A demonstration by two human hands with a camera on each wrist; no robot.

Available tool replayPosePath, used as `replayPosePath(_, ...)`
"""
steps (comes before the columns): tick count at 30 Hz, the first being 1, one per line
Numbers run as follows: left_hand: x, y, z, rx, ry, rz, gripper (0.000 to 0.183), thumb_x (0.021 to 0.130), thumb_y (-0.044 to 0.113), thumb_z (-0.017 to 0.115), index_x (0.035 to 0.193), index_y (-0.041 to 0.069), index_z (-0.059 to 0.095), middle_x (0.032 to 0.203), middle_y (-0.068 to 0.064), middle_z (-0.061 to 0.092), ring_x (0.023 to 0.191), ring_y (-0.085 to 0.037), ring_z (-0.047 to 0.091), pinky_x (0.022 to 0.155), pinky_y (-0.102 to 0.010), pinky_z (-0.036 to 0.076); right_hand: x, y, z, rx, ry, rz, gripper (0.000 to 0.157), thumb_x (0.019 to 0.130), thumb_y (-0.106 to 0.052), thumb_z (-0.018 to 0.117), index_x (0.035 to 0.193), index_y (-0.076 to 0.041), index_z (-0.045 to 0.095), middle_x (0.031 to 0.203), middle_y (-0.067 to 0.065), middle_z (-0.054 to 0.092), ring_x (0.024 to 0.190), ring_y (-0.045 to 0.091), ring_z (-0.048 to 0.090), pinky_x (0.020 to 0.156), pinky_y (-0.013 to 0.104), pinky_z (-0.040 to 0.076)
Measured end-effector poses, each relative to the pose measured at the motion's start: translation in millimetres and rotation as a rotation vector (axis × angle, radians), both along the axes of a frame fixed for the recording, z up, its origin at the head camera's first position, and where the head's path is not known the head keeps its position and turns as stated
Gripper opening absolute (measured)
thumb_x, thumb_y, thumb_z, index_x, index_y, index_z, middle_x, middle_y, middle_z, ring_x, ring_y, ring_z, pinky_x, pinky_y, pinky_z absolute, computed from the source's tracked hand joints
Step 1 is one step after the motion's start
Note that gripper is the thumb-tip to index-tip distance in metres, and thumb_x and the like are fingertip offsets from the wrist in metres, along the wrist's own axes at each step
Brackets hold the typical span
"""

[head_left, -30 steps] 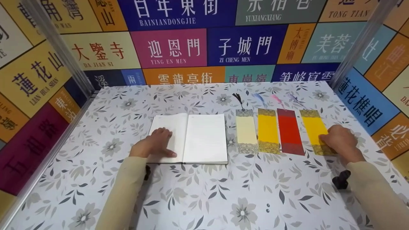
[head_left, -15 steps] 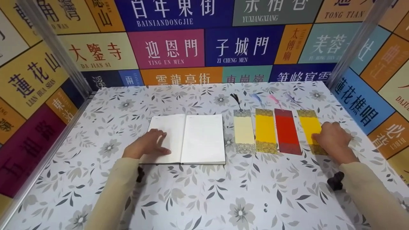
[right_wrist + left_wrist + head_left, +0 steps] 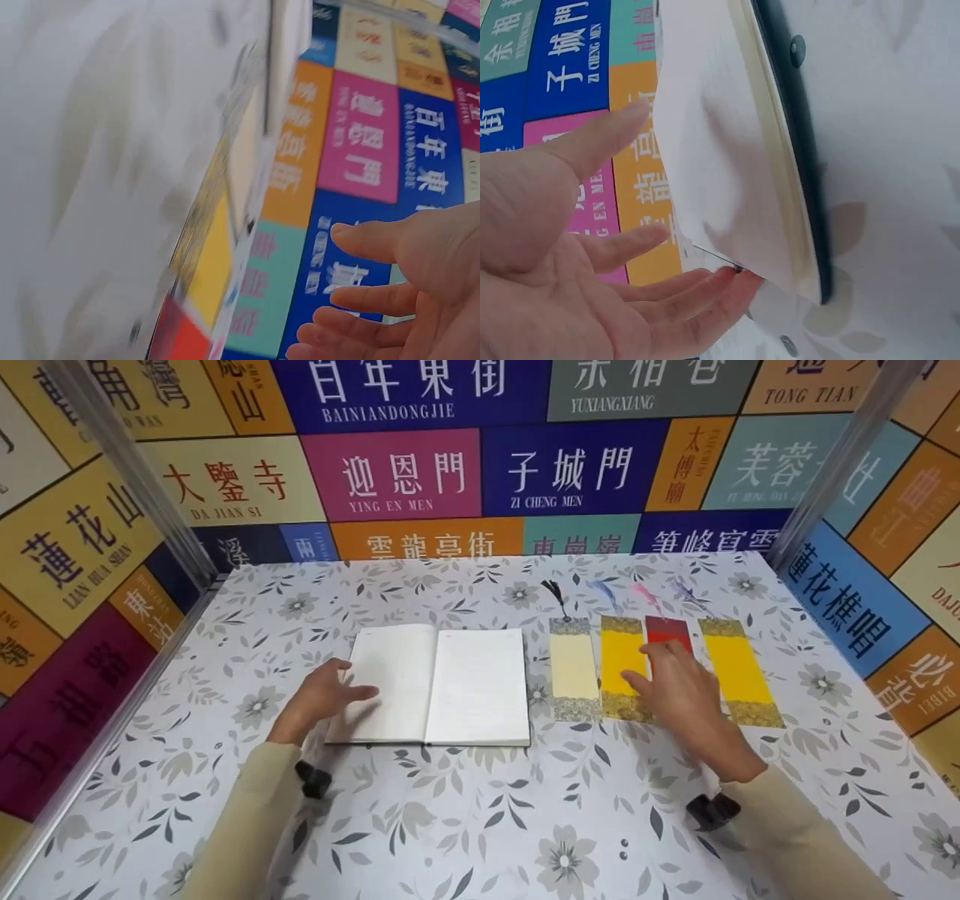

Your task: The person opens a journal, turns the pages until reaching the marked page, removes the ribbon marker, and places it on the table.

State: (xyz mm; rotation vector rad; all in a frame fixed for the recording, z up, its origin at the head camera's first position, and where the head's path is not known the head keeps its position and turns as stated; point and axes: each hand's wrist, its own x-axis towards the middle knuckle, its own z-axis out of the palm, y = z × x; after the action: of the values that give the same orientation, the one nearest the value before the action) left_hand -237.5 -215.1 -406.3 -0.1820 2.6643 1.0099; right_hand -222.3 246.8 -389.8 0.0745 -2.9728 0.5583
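An open book (image 3: 480, 686) with blank-looking white pages lies on the table. My left hand (image 3: 319, 697) is at its left edge, fingers spread and holding nothing; in the left wrist view, the lower fingertips come right up to the book's (image 3: 735, 165) edge. Right of the book, tasselled bookmarks lie in a row: cream (image 3: 574, 667), yellow (image 3: 621, 649), red (image 3: 666, 626) and another yellow (image 3: 739, 671). Over the red one hovers my right hand (image 3: 682, 690), fingers loosely extended with nothing in them; it hides most of that bookmark and overlaps the yellow one beside it.
The table (image 3: 450, 825) has a white cloth with grey flowers and leaves. Panels with colourful place-name signs (image 3: 405, 472) stand along its back and both sides. A small black device (image 3: 712, 811) sits at my right wrist, and another (image 3: 313, 780) at my left.
My right hand has left the far-right yellow bookmark and moved left over the red one. My left hand has drawn back left from the page to the book's edge.
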Motion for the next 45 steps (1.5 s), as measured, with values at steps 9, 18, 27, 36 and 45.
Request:
replayPosePath(9, 3.1, -10.7, -1.8, 0.051, -0.008, 0.141, 0.069, 0.097, 0.034, 0.063, 0.149, -0.004, 0.037, 0.152, -0.030, 0.043, 0.136, -0.041, 0.048, 0.107, -0.049, 0.047, -7.6, -57.7, -9.3, -0.201, -0.101, 0.145, 0.049, 0.096, -0.028, 0.067, 0.136, 0.000, 0.057, 0.127, 0.020, 0.060, 0.105, 0.035, 0.063, 0.086, 0.047, 0.057)
replayPosePath(18, 6.1, -19.2, 3.1, 0.124, 0.049, 0.200, 0.059, 0.101, 0.025, 0.058, 0.150, -0.003, 0.040, 0.145, -0.028, 0.052, 0.126, -0.037, 0.058, 0.101, -0.042, 0.052, -8.3, -95.6, -31.3, -0.495, -0.346, 0.207, 0.051, 0.096, -0.021, 0.067, 0.141, -0.002, 0.053, 0.135, 0.020, 0.061, 0.068, 0.023, 0.069, 0.060, 0.030, 0.059)
replayPosePath(27, 14.8, -25.8, 5.0, 0.262, 0.072, 0.211, 0.051, 0.101, 0.021, 0.059, 0.148, 0.003, 0.048, 0.138, -0.023, 0.060, 0.098, -0.013, 0.068, 0.075, -0.022, 0.058, -2.7, -107.7, -39.5, -0.599, -0.481, 0.147, 0.064, 0.091, -0.016, 0.073, 0.147, -0.002, 0.045, 0.140, 0.021, 0.055, 0.091, 0.025, 0.070, 0.065, 0.031, 0.062)
replayPosePath(36, 26.5, -6.6, 15.0, 0.426, 0.231, 0.216, 0.045, 0.103, 0.032, 0.055, 0.142, 0.008, 0.057, 0.125, -0.020, 0.066, 0.082, -0.007, 0.070, 0.068, -0.029, 0.062, -5.7, -105.1, -45.0, -0.697, -0.510, 0.134, 0.061, 0.097, -0.022, 0.065, 0.149, -0.002, 0.042, 0.141, 0.023, 0.052, 0.108, 0.029, 0.067, 0.069, 0.031, 0.062)
replayPosePath(45, 37.2, 26.5, 15.5, 0.650, 0.372, 0.038, 0.043, 0.107, 0.030, 0.047, 0.140, 0.004, 0.057, 0.132, -0.023, 0.065, 0.105, -0.015, 0.072, 0.084, -0.034, 0.062, -7.6, -105.3, -45.3, -0.739, -0.528, 0.139, 0.059, 0.102, -0.028, 0.057, 0.152, -0.003, 0.039, 0.145, 0.024, 0.050, 0.114, 0.032, 0.067, 0.071, 0.031, 0.063)
